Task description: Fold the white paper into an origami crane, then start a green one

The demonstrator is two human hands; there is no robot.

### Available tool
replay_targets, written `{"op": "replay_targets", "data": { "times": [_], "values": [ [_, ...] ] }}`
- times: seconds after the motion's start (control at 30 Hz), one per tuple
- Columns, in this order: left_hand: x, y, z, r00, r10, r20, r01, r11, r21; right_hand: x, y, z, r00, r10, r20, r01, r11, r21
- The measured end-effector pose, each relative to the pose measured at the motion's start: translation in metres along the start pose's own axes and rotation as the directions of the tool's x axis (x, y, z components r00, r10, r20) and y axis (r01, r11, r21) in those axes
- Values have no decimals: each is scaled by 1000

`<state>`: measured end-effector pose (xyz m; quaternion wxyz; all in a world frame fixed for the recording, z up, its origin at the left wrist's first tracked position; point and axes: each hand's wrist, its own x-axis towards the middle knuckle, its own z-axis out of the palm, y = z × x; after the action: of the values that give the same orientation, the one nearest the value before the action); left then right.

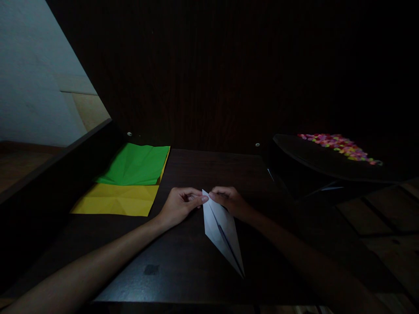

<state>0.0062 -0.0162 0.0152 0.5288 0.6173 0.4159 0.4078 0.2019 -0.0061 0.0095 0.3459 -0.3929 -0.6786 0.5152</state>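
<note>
A folded white paper (222, 226), shaped like a long kite, is held above the dark tabletop. Its narrow point hangs toward me, and a dark slit runs down its middle between the folded flaps. My left hand (183, 203) pinches the far tip from the left, thumb on top. From the right, my right hand (231, 200) grips the same end, its thumb close to the left one. The fingers beneath the paper are partly hidden.
Creased green paper (135, 163) overlaps creased yellow paper (114, 199) at the left of the dark wooden table (147, 279). A dark panel (196, 78) rises behind. At right, a string of colourful beads or flowers (342, 147) lies on a black object (304, 163).
</note>
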Motion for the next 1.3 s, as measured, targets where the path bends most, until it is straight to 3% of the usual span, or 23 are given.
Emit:
{"op": "replay_targets", "data": {
  "times": [0.43, 0.73, 0.93, 1.1, 1.3],
  "values": [
    [-3, -4, 5, 999, -5, -42, 4, 999, -45, -1, 4, 3, 995, 94, 34, -99, 968, 232],
    [-3, -1, 7, 1000, -19, 5, 20, 996, -88, -3, 4, 3, 984, 177, 8, -172, 946, 273],
    [-3, 0, 6, 999, -35, 33, 37, 995, -92, -2, 2, 2, 986, 165, -32, -156, 968, 195],
    [-2, 2, 3, 997, -10, 70, 16, 996, -88, -5, -2, 2, 996, 64, -64, -64, 998, -2],
    [0, 1, 4, 996, -23, -82, 16, 996, -93, -9, -3, 5, 988, -79, -133, 56, 985, -165]
  ]
}}
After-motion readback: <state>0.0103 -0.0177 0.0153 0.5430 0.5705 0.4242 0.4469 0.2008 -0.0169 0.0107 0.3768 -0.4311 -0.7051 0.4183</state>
